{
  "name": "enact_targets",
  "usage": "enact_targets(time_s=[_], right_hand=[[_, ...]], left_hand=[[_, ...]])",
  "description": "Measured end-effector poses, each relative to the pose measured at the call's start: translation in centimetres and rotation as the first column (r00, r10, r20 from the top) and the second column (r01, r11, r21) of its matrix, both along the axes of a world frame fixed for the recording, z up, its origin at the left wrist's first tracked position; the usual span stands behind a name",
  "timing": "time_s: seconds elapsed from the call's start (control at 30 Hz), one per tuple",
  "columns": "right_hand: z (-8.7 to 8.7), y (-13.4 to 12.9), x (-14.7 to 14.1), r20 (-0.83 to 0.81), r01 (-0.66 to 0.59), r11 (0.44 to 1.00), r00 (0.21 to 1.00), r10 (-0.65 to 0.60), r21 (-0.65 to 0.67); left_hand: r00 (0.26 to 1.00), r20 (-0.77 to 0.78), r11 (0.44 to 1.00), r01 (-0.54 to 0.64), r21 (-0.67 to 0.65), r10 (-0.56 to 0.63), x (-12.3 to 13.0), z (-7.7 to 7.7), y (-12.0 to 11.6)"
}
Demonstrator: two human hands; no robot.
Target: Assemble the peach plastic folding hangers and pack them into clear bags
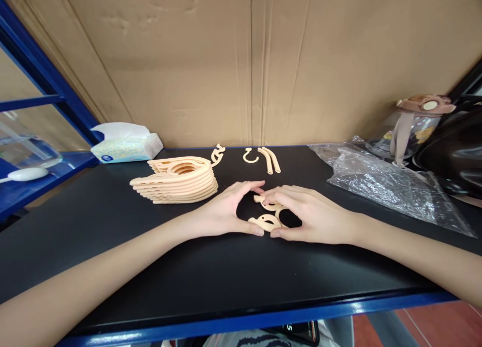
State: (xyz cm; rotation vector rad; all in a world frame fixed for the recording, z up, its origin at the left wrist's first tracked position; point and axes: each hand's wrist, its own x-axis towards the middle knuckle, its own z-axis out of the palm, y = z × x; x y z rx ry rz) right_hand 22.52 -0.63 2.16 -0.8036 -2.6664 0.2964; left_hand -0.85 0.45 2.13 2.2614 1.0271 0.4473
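Both hands meet around cream plastic parts [266,221] at the middle of the black tabletop [211,281]. My left hand [233,209] curves round their left side, its thumb at the lower part and its fingertips near the upper one. From the right, my right hand [309,214] grips the parts, thumb at the near edge and fingers over the upper part. A curved piece links the two parts under that hand. To the left stands a stack of cream hanger-like pieces [176,184]. Behind lie a small hook [250,156], two curved strips [269,161] and several small pieces [217,155].
A tissue pack [126,145] sits at the back left. Clear plastic wrap [387,186] spreads over the right side, near a clear bottle [417,126] and a glossy black object [459,151]. Cardboard [181,66] forms the back wall; a blue edge [241,319] runs along the front.
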Motion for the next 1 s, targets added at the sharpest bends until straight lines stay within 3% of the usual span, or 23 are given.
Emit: enact_targets(time_s=[0.17,0.33,0.47,0.57,0.73,1.0], right_hand=[[0.1,0.1,0.1,-0.105,-0.011,0.999,0.994,0.007,-0.041],[0.4,-0.1,0.2,-0.079,0.024,0.999,0.997,-0.026,-0.025],[0.7,0.1,0.4,-0.144,0.227,0.973,0.962,-0.23,-0.038],[0.9,0.5,0.8,-0.247,0.33,0.921,0.893,-0.376,-0.206],[1.1,1.5,1.2,-0.379,0.265,0.851,0.806,-0.454,-0.454],[1.0,1.0,0.2,-0.45,0.12,0.78,0.759,-0.471,-0.614]], left_hand=[[1.0,-0.006,0.994,0.019,0.112,-0.019,0.2,-0.1,0.0],[0.993,-0.115,0.955,0.065,0.288,-0.033,0.5,0.3,-0.5],[0.979,-0.202,0.904,0.102,0.415,-0.018,0.7,0.7,-1.0],[0.975,-0.214,0.856,0.066,0.513,0.053,0.9,1.0,-1.1],[0.971,-0.13,0.749,-0.065,0.659,0.199,0.7,1.0,-0.9],[0.977,-0.172,0.784,0.01,0.621,0.124,0.5,0.6,-0.9]])
